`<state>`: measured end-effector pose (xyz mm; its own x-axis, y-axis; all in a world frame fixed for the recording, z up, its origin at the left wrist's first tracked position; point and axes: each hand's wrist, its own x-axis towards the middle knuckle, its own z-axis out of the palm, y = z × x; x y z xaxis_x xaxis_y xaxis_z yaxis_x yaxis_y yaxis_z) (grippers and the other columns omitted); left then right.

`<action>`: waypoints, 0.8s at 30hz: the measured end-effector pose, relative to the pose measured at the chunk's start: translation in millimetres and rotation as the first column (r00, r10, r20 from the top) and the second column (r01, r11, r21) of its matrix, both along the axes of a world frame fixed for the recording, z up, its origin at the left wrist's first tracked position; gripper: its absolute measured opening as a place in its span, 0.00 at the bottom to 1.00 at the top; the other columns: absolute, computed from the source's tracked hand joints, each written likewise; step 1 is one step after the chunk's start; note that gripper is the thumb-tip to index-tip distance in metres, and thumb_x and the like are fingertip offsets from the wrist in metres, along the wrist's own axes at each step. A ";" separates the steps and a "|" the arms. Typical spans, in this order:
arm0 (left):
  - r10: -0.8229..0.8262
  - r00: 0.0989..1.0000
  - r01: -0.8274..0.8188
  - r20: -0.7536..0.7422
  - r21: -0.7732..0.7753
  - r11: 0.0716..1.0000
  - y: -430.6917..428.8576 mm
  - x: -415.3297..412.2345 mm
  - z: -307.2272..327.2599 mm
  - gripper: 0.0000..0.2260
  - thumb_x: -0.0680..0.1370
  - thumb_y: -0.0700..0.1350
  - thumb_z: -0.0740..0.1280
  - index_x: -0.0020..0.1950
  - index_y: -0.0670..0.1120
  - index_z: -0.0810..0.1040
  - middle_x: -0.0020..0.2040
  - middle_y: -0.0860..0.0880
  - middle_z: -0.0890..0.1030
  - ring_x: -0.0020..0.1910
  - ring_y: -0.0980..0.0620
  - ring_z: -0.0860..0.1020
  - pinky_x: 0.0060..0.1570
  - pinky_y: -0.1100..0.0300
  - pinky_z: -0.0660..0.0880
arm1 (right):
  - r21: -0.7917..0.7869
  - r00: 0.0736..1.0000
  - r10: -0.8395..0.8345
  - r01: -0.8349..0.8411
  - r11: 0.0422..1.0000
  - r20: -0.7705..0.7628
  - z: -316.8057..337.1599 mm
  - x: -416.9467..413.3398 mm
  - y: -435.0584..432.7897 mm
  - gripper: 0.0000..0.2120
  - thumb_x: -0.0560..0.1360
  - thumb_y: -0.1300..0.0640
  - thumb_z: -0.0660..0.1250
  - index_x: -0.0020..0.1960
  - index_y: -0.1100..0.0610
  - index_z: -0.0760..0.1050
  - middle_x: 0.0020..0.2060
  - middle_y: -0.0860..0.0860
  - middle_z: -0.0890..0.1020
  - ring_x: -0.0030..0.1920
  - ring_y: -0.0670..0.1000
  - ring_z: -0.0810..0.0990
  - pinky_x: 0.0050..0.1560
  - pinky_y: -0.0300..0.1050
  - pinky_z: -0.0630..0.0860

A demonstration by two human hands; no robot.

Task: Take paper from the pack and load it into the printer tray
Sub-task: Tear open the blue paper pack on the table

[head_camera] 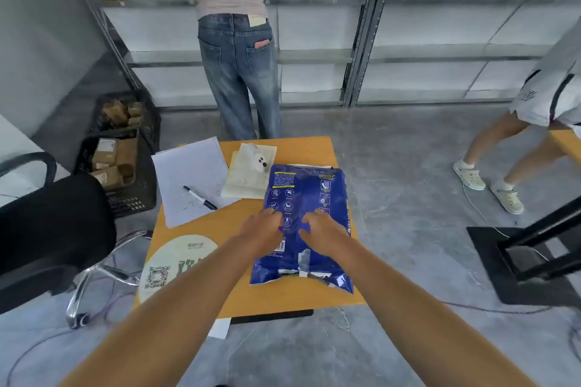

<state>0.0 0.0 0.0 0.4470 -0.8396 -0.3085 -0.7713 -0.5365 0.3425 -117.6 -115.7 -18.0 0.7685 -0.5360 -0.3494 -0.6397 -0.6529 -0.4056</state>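
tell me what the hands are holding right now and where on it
Nothing is lifted. Both hands, left and right, rest fingers curled on the middle of the blue paper pack lying flat on the table; no closed grip shows.

— Grey mottled floor, orange tabletop in the middle. Behind?

— Metal shelving lined with white boxes. Black office chair at left, black crates of brown parcels beyond. Even, flat light.
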 end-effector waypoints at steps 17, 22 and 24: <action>0.050 0.998 -0.045 0.044 -0.094 0.994 15.6 -25.2 -83.7 0.10 0.79 0.47 0.60 0.58 0.49 0.74 0.61 0.50 0.73 0.61 0.50 0.72 0.55 0.55 0.76 | -0.088 0.987 -0.121 0.130 0.988 0.102 -85.3 -24.6 20.6 0.12 0.81 0.54 0.59 0.59 0.59 0.74 0.59 0.54 0.73 0.60 0.52 0.72 0.52 0.45 0.79; 0.113 0.992 -0.119 -0.052 -0.120 0.986 3.9 -35.8 -85.6 0.09 0.79 0.45 0.61 0.57 0.47 0.75 0.59 0.50 0.73 0.59 0.51 0.72 0.54 0.55 0.77 | -0.077 0.983 -0.129 0.140 0.987 0.130 -82.6 -30.5 21.6 0.07 0.79 0.57 0.62 0.57 0.57 0.71 0.56 0.52 0.73 0.56 0.52 0.74 0.43 0.44 0.77; 0.150 0.984 -0.161 -0.093 -0.123 0.979 0.6 -35.8 -85.6 0.09 0.79 0.44 0.61 0.57 0.47 0.76 0.59 0.50 0.73 0.59 0.51 0.72 0.55 0.55 0.77 | -0.101 0.991 -0.095 0.105 0.989 0.099 -80.7 -27.0 13.1 0.08 0.78 0.58 0.64 0.57 0.56 0.73 0.57 0.51 0.73 0.57 0.52 0.73 0.46 0.46 0.79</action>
